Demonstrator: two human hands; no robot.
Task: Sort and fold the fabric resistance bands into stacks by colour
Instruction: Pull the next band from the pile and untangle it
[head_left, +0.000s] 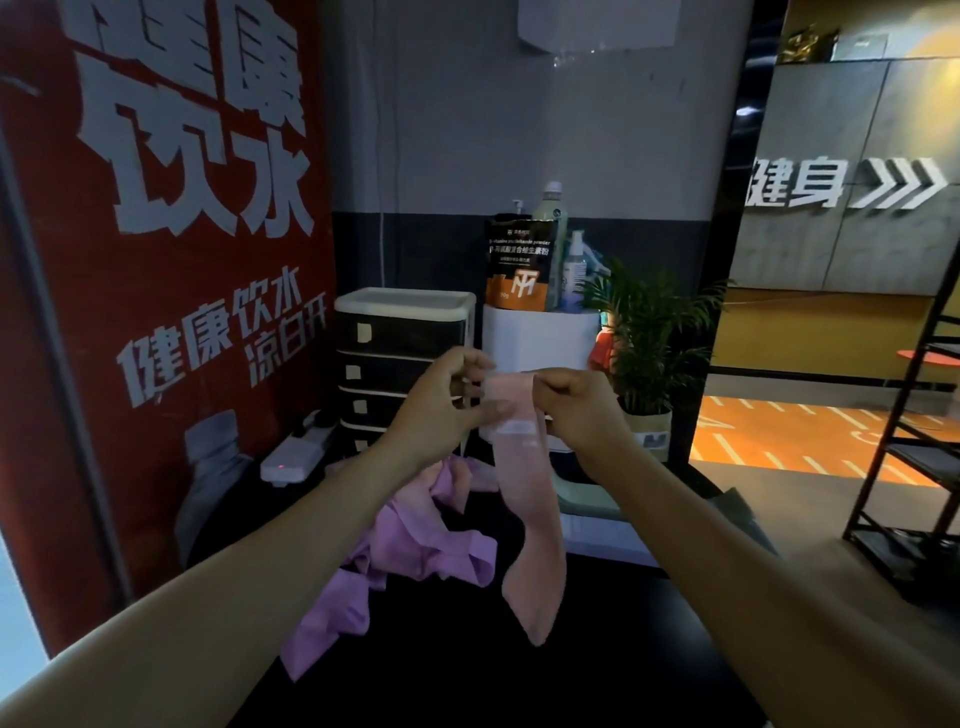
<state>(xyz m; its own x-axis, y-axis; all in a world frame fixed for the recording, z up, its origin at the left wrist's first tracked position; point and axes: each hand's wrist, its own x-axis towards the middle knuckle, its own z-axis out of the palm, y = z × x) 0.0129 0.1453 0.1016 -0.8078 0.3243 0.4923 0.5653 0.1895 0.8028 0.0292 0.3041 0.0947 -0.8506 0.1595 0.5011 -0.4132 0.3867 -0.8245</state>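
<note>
Purple bands (410, 556) lie in messy heap on dark counter (597, 675). Left hand (441, 400) pinches top edge of pink band (530, 499); right hand (576, 405) closed on other corner. Band hangs limp above counter. Looks light, soft, floppy. Best held by top corners.

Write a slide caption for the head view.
Both hands hold up a pink band above purple bands.
</note>
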